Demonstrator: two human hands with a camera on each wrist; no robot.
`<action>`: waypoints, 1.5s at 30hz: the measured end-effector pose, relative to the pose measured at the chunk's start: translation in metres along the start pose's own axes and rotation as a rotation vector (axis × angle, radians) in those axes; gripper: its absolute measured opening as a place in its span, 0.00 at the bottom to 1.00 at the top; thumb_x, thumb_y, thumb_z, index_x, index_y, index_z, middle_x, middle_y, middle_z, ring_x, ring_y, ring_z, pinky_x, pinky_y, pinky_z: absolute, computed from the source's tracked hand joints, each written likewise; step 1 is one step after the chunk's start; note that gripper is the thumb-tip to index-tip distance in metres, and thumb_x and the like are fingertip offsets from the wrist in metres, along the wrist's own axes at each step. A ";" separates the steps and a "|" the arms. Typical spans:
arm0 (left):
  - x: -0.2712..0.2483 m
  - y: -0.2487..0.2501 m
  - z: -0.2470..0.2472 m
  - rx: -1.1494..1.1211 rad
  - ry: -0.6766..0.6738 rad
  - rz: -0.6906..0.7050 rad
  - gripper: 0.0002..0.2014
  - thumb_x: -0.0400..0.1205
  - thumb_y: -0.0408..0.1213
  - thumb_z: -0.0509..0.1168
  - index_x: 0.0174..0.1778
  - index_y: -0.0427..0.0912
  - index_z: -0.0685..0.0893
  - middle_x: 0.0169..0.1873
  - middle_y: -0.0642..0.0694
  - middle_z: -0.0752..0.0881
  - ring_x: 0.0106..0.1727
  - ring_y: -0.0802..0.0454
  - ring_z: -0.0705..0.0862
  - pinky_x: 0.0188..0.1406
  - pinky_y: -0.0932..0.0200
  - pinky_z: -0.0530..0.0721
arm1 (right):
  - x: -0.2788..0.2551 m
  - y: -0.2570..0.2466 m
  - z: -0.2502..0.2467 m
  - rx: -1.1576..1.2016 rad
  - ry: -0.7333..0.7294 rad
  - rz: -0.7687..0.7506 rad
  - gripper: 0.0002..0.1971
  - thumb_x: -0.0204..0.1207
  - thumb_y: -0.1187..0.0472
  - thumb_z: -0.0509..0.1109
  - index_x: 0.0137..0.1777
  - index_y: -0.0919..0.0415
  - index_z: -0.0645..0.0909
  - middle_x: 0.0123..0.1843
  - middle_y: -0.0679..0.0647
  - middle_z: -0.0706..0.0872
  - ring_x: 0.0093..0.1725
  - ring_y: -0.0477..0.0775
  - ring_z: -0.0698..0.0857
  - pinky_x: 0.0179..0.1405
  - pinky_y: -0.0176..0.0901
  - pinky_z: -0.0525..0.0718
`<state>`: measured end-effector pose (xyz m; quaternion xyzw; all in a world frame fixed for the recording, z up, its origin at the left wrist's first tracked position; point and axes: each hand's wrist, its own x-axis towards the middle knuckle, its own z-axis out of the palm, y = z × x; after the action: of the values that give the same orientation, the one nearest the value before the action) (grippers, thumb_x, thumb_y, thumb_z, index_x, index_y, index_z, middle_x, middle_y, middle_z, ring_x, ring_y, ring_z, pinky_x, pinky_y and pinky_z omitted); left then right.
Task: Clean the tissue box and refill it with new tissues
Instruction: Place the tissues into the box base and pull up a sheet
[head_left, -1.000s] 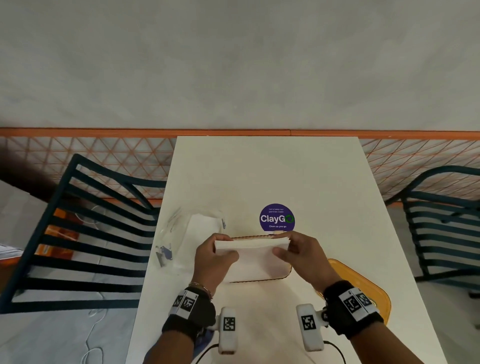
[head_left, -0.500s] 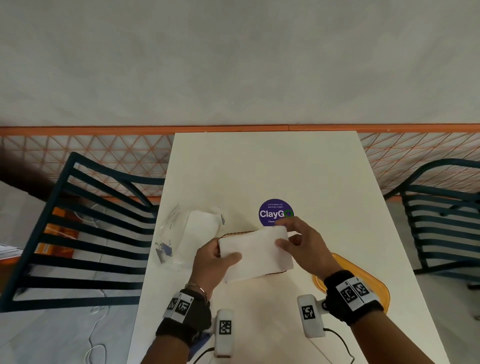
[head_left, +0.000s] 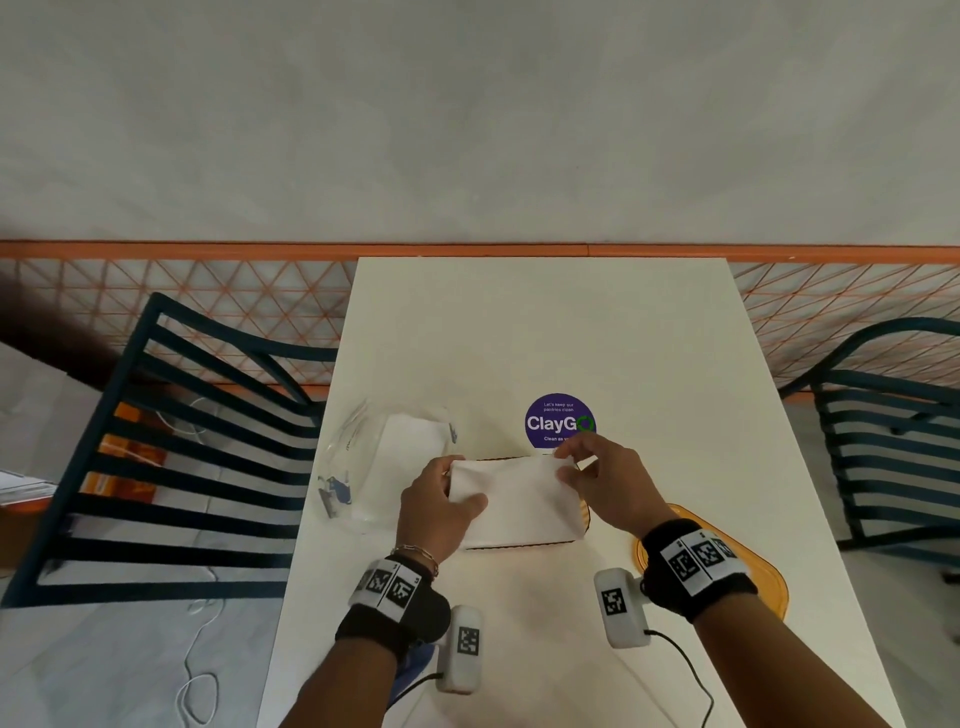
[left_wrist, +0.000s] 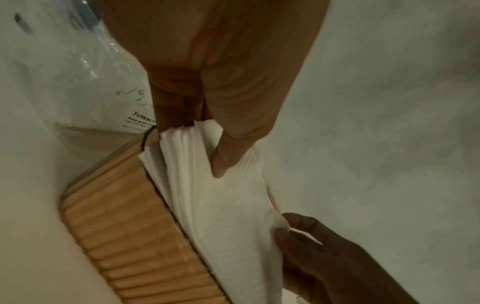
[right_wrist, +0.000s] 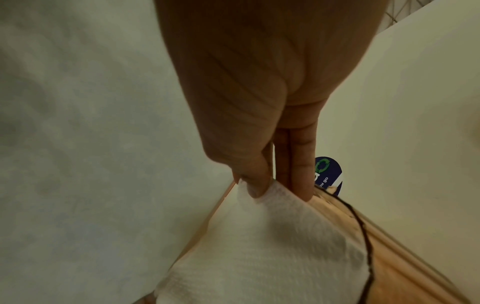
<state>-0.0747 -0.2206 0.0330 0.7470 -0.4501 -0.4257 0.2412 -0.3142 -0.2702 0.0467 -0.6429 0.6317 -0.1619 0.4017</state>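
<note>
Both hands (head_left: 524, 493) pinch tissue stack's (head_left: 517, 501) ends, seemingly over tissue box (left_wrist: 135, 222).

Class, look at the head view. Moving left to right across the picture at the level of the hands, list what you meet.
Dark slatted chair → clear plastic wrapper → left hand → stack of tissues → right hand → orange lid → second dark chair.
</note>
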 end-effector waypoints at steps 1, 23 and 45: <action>0.000 0.001 0.000 0.014 0.001 0.006 0.29 0.73 0.42 0.80 0.71 0.50 0.80 0.55 0.53 0.90 0.51 0.57 0.87 0.42 0.73 0.79 | 0.001 0.000 0.001 -0.007 0.005 0.000 0.08 0.78 0.61 0.76 0.50 0.46 0.83 0.49 0.42 0.86 0.42 0.49 0.89 0.38 0.24 0.79; -0.002 0.005 0.005 0.258 0.087 0.075 0.29 0.75 0.57 0.75 0.71 0.53 0.79 0.63 0.53 0.87 0.64 0.50 0.84 0.65 0.50 0.84 | 0.015 -0.005 0.001 -0.302 0.066 0.015 0.10 0.77 0.55 0.72 0.42 0.61 0.85 0.42 0.54 0.91 0.41 0.55 0.88 0.40 0.44 0.88; -0.028 0.000 -0.002 0.338 0.135 0.102 0.33 0.71 0.44 0.79 0.73 0.49 0.77 0.65 0.49 0.77 0.58 0.49 0.83 0.50 0.61 0.77 | -0.028 0.001 0.001 -0.235 -0.137 -0.004 0.31 0.54 0.60 0.92 0.57 0.53 0.84 0.52 0.46 0.80 0.44 0.47 0.85 0.38 0.29 0.82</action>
<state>-0.0794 -0.1957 0.0455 0.7800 -0.5354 -0.2798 0.1631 -0.3185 -0.2436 0.0538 -0.6966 0.6161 -0.0434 0.3652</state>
